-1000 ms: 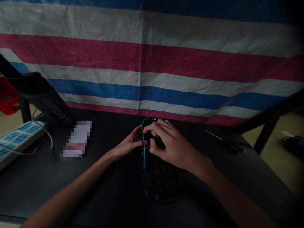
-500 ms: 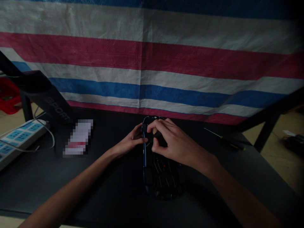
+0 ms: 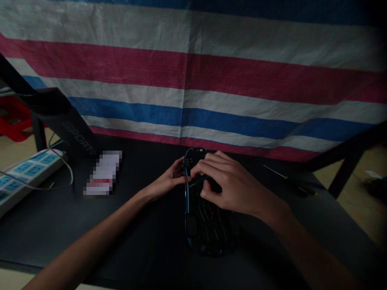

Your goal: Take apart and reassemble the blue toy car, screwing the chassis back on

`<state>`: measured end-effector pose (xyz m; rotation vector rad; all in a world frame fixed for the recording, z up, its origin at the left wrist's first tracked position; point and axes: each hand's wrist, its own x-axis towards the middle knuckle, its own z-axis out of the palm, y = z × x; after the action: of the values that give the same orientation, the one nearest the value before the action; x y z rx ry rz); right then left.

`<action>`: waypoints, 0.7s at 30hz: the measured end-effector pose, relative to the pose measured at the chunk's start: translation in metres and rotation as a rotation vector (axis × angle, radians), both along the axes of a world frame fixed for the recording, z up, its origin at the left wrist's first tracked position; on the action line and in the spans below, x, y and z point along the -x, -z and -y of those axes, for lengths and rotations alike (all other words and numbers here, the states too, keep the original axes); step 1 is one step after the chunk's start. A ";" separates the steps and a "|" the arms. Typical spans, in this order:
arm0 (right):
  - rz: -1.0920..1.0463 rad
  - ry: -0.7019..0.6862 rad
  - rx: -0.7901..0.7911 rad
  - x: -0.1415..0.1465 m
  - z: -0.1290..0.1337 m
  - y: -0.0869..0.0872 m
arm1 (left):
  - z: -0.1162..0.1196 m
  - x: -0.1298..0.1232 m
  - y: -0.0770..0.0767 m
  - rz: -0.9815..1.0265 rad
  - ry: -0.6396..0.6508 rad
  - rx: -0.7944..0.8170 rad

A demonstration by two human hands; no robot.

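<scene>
A toy car (image 3: 208, 225) lies wheels-up on the black table, its dark underside showing and a blue body edge along the left. My left hand (image 3: 169, 179) grips the car's left side near its far end, thumb on the underside and fingers at the outer edge. Over the far half of the underside, my right hand (image 3: 229, 181) is curled with its thumb and forefinger near each other. Something dark lies under those fingers, but I cannot make out what it is. The hand hides the car's far right part.
A screwdriver (image 3: 290, 181) lies on the table (image 3: 145, 233) to the right. On the left are a blurred-out phone-like object (image 3: 102, 173), a power strip (image 3: 33, 171) with a cable, and a padded post marked SPORT (image 3: 71, 125). A striped tarp (image 3: 193, 72) hangs behind.
My right hand has shifted slightly right and nearer me, its fingers lower over the car. My left hand keeps its hold. The whole view has shifted a little.
</scene>
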<state>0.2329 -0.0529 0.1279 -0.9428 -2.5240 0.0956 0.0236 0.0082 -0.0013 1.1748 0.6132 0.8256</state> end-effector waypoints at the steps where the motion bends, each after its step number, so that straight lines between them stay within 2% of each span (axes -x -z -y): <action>1: 0.007 0.001 -0.012 0.000 0.000 -0.001 | 0.000 0.000 0.000 0.004 0.000 0.001; 7: 0.095 0.032 -0.105 0.005 0.004 0.001 | 0.002 0.000 -0.004 0.002 0.006 0.018; 11: 0.114 0.160 -0.173 0.012 0.001 0.004 | 0.003 0.000 -0.010 0.007 0.024 -0.027; 13: 0.127 0.161 -0.136 0.012 -0.002 0.001 | 0.003 0.000 -0.012 0.009 0.031 -0.047; 17: 0.115 0.057 -0.002 0.008 -0.002 -0.010 | 0.002 -0.001 -0.010 0.026 0.040 -0.035; 21: 0.042 0.069 0.051 0.002 0.007 -0.013 | -0.001 0.000 -0.003 0.044 0.021 -0.012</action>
<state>0.2305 -0.0601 0.1411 -1.0619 -2.5346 0.1206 0.0241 0.0092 0.0013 1.1689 0.5596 0.8364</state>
